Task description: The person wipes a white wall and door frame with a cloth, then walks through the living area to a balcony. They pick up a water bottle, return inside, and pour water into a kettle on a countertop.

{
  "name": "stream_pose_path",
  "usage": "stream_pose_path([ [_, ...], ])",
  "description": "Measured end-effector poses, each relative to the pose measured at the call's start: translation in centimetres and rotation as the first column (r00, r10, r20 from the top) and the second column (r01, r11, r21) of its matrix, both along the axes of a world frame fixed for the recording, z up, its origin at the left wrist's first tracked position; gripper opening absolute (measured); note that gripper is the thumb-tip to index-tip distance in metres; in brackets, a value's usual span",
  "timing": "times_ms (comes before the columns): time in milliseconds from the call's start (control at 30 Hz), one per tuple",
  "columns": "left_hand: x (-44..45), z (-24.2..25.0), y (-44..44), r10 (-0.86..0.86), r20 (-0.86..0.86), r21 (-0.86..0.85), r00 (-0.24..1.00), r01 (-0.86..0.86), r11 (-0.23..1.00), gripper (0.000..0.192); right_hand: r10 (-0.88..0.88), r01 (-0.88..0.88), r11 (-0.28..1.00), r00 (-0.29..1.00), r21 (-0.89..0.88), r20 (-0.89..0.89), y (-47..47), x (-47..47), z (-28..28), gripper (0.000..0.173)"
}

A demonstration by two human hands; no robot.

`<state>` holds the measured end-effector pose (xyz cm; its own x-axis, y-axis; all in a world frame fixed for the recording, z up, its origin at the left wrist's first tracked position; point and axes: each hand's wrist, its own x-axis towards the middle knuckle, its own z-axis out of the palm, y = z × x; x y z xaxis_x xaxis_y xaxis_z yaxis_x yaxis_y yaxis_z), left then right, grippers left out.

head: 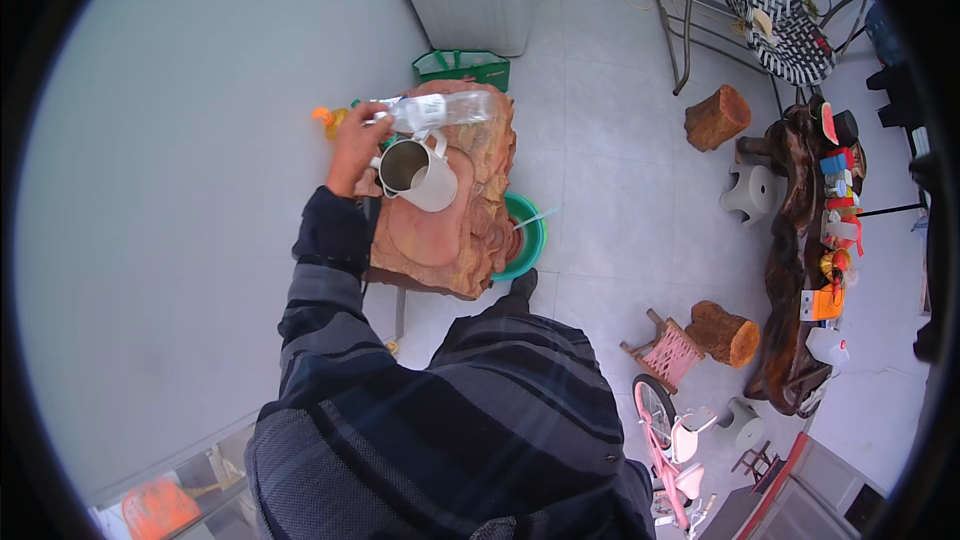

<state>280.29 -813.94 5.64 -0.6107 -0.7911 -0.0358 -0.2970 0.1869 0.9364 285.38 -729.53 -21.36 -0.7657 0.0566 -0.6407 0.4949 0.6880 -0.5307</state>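
My left hand (358,146) grips a clear plastic bottle (442,111) near its neck end; the bottle lies sideways in the air above a rough reddish stone stand (487,157). Just below the bottle is an open white pitcher (429,181), over the smooth reddish top of the stand. Its handle is turned up towards the bottle, and whether my fingers touch the pitcher is unclear. An orange-capped bottle with yellow contents (335,122) is behind my wrist, partly hidden. My right hand is out of view.
A green basin (534,247) stands on the floor against the stone's right side. Behind the stone are a green bag (491,71) and a white cabinet-like appliance (480,7). Log stools (718,118), a pink bicycle (664,457) and a long dark wooden table (787,255) stand to the right.
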Motion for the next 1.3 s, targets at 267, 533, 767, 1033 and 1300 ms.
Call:
stream_pose_path([
  [267, -8.8, -0.8, 29.8, -0.753, 0.079, -0.331, 0.653, 0.729, 0.598, 0.026, 0.090, -0.149, 0.978, 0.931, -0.146, -0.354, -7.0, -6.7, 16.0, 0.079],
  [533, -5.8, 2.3, 55.5, -0.983, 0.012, -0.131, -0.183, 0.974, -0.183, 0.025, 0.035, -0.175, 0.919, 0.929, -0.353, -0.369, -3.3, 0.6, 21.6, 0.093],
  [767, -5.2, 2.1, 69.9, -0.929, 0.085, 0.128, -0.360, 0.929, -0.348, 0.085, -0.694, 0.442, 0.655, 0.673, -0.613, -0.256, 4.1, 8.2, 22.0, 0.066],
  [1033, -1.4, -2.7, 88.0, -0.787, -0.258, 0.464, -0.560, 0.643, -0.609, 0.076, -0.832, 0.729, 0.534, 0.365, -0.428, -0.417, 12.2, 8.7, 27.0, 0.075],
  [1300, 4.6, -1.4, 100.3, -0.650, -0.257, 0.439, -0.715, 0.513, -0.738, 0.062, -0.881, 0.763, 0.430, 0.239, -0.482, -0.409, 16.4, 15.6, 27.3, 0.106],
])
